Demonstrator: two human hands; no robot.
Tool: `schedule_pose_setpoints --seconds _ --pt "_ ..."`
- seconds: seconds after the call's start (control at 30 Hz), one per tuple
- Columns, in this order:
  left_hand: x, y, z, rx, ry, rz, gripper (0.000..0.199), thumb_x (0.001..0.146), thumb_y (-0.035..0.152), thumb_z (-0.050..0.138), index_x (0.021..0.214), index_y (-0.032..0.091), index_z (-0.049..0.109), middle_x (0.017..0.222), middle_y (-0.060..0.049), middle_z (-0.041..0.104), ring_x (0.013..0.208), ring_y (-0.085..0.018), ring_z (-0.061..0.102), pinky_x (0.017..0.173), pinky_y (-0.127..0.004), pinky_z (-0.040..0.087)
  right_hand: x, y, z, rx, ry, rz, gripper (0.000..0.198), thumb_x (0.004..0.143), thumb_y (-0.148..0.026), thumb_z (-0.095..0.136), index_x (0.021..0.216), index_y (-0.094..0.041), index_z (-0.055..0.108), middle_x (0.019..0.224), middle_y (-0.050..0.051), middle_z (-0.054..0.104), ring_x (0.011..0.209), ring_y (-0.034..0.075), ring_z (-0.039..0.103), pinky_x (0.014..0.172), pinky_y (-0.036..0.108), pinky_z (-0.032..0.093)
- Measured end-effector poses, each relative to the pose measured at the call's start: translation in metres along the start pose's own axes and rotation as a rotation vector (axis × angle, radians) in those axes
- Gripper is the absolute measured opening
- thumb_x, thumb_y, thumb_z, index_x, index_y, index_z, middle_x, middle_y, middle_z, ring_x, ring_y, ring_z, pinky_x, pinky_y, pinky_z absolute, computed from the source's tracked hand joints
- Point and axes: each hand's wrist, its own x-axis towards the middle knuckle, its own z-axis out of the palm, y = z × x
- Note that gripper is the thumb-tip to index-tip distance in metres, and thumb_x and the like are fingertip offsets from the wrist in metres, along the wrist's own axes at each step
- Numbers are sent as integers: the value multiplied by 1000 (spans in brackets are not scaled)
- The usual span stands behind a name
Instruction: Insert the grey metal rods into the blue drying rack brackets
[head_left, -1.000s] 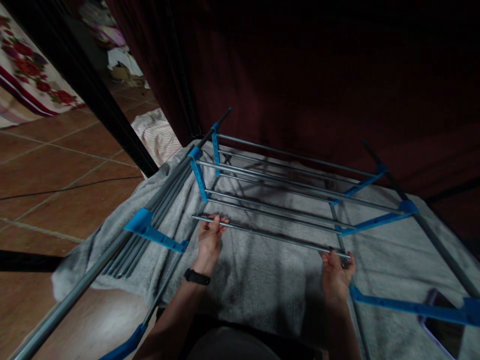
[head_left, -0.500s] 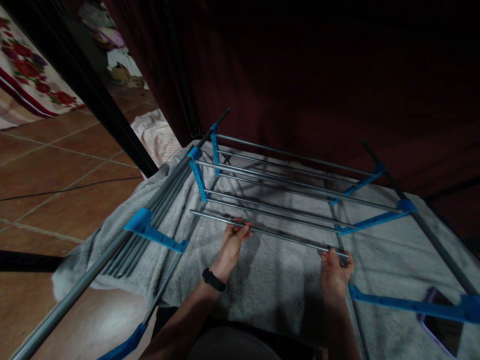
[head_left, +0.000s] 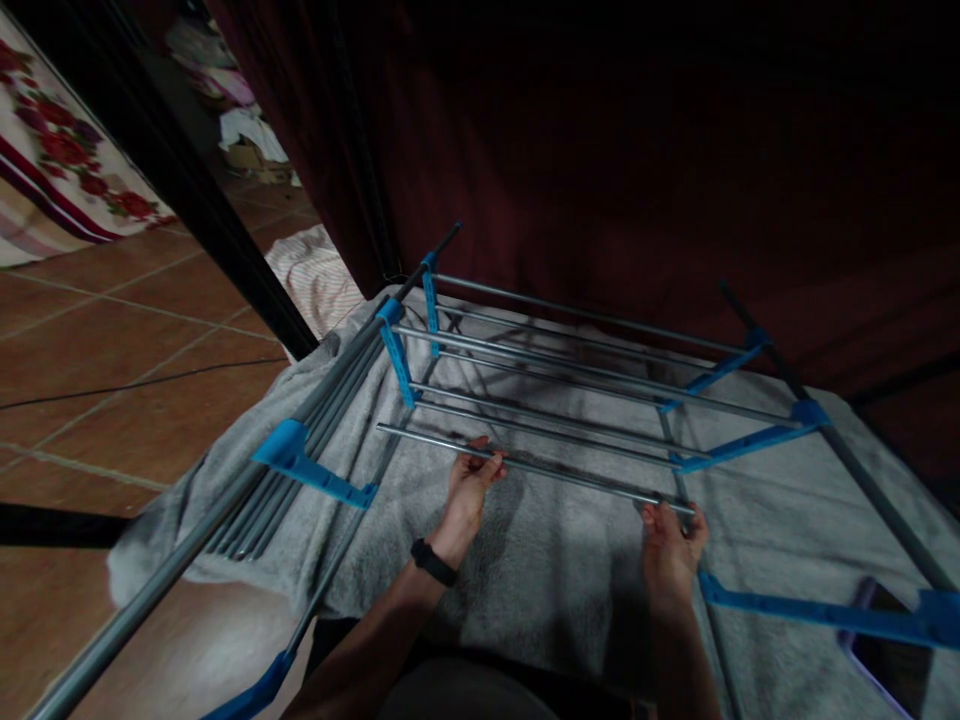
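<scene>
A thin grey metal tube point(head_left: 574, 475) lies across between my hands, its left end free. My left hand point(head_left: 472, 488) pinches it left of its middle, and my right hand point(head_left: 670, 540) grips it close to the right end. Around it stands a partly built rack of grey tubes with blue plastic brackets. Several crossbars point(head_left: 555, 352) join the far brackets. The near left bracket point(head_left: 311, 465) and the near right bracket point(head_left: 810, 608) have no crossbar between them. The held tube is apart from the near left bracket.
Several loose tubes point(head_left: 289, 490) lie side by side at the rack's left. A phone point(head_left: 889, 650) rests under the near right bracket. Grey fleece cloth point(head_left: 547, 590) covers the surface below. A dark red curtain point(head_left: 600, 180) hangs behind, and tiled floor point(head_left: 127, 330) shows at left.
The held tube has shifted very slightly left, with both hands keeping their hold. The view has moved a little; the rack and loose tubes stay as they were.
</scene>
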Motion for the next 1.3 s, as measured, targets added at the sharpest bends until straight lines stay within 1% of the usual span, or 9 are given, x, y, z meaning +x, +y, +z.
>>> schedule_pose_setpoints --seconds 0.17,0.3,0.4,0.6,0.7,0.9,1.07,1.2,1.3 --pt "-2 1 1 -29 1 -8 54 69 16 91 115 22 63 89 -2 77 82 -18 73 80 -33 58 2 2 -2 16 -5 -2 76 61 -36 95 122 -32 49 90 -12 66 73 9 69 72 25 63" --pt "-3 1 1 -42 -11 1 55 69 16 90 116 23 62 89 -1 78 81 -17 73 82 -33 58 2 4 -3 25 2 9 77 61 -34 95 124 -32 50 89 -11 67 73 10 69 73 25 62" --pt "-4 3 2 -62 -25 0 57 67 16 91 116 23 61 89 -1 77 84 -19 73 82 -33 57 4 5 -5 48 1 21 81 59 -31 94 126 -32 49 88 -11 67 74 10 70 74 24 63" --pt "-7 11 7 -40 -80 26 67 62 26 96 119 22 61 94 -5 78 92 -21 73 84 -35 56 10 5 -8 54 -7 52 79 59 -28 94 125 -32 51 87 -11 69 73 12 72 71 27 64" --pt "-9 15 9 -13 -96 37 66 62 32 97 117 21 62 96 -5 78 93 -21 73 85 -35 56 10 5 -10 62 -14 75 79 57 -27 94 124 -33 51 85 -11 71 73 12 74 71 25 63" --pt "-16 24 12 32 -119 53 61 64 37 96 113 20 65 100 -6 78 96 -21 73 85 -35 57 6 2 -12 89 37 137 77 53 -20 93 118 -32 53 80 -11 72 66 13 73 66 24 63" --pt "-23 32 23 103 -189 76 53 72 39 92 114 20 66 105 -8 79 101 -22 73 85 -34 57 8 -7 -20 136 59 167 67 53 -17 89 110 -29 57 79 -7 74 69 16 75 67 29 65" --pt "-32 37 37 147 -263 90 49 77 43 87 114 20 66 105 -9 80 101 -23 74 87 -35 57 11 -9 -31 182 87 179 57 52 -9 83 100 -27 60 76 -6 74 70 15 75 71 29 67" --pt "-40 43 48 176 -306 108 47 80 43 84 116 20 64 109 -10 80 103 -24 75 87 -36 58 11 -7 -37 179 66 178 52 53 -9 81 97 -27 61 78 -5 74 72 16 75 72 29 66"
